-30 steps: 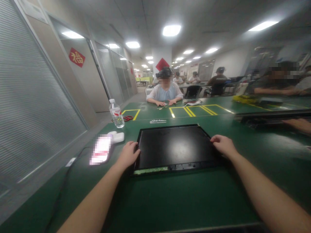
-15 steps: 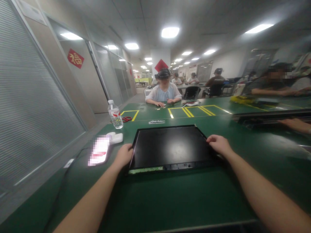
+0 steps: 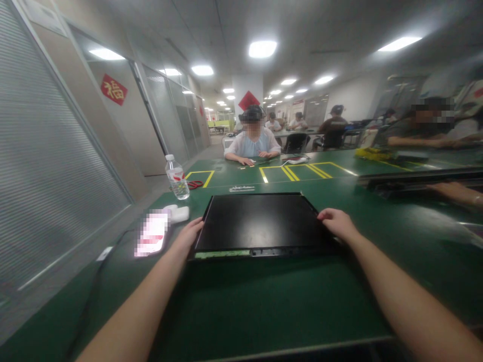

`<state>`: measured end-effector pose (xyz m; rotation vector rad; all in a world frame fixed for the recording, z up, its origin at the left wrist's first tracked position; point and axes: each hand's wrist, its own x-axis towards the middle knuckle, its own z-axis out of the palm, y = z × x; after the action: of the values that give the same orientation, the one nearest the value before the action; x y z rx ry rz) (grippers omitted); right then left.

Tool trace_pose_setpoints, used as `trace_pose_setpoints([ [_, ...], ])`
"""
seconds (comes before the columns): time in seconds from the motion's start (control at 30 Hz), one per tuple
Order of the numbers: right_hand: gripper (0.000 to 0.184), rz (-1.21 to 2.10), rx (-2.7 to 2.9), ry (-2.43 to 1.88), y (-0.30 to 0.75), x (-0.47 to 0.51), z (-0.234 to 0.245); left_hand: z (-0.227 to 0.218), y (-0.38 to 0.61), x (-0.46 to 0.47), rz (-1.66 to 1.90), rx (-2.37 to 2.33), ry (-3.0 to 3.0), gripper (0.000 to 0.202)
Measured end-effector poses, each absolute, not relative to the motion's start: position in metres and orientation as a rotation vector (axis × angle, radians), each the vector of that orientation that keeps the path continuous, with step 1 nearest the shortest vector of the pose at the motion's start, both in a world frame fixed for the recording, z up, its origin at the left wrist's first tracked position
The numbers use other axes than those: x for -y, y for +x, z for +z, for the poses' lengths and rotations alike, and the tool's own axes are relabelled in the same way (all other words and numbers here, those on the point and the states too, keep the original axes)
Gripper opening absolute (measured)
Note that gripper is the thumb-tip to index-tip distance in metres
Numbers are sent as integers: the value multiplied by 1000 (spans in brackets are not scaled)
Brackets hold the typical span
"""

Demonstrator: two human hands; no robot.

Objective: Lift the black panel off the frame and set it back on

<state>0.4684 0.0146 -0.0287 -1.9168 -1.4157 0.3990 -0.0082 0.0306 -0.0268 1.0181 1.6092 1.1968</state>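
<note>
A black monitor screen panel [image 3: 256, 221] lies in front of me, its dark glossy face up. Along its near edge runs a strip that is green on the left and black on the right. My left hand [image 3: 192, 232] is closed at the panel's left edge, the thumb side towards the screen. At the right edge my right hand [image 3: 336, 222] grips with bent fingers; its fingertips under the rim are hidden. Whether the panel rests fully on the green table [image 3: 271, 301] or is slightly raised, I cannot tell.
On the left are a lit phone [image 3: 153, 234], a white case [image 3: 179, 214], a water bottle [image 3: 177, 177] and red-handled scissors [image 3: 195, 185]. Small white pieces [image 3: 241, 189] lie beyond the panel. A person [image 3: 252, 141] sits opposite; another's hand [image 3: 453, 191] is by a black frame [image 3: 400, 185].
The panel's near edge now appears higher in the picture, making the panel look shallower. My left hand has shifted slightly away from me along its side. My right hand stays at the right edge.
</note>
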Motion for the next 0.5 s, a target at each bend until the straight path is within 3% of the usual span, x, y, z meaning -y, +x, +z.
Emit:
trace_pose_setpoints([
  [0.13,29,391,1416,-1947,466,-14,-28,-23,-4,-30,1213,-1451,732,60],
  [0.37,29,409,1408,-1930,470,-17,-33,-12,1,-16,1153,-1283,740,75],
  [0.5,28,420,1403,-1922,471,-18,-34,-4,2,-9,1141,-1328,818,54],
])
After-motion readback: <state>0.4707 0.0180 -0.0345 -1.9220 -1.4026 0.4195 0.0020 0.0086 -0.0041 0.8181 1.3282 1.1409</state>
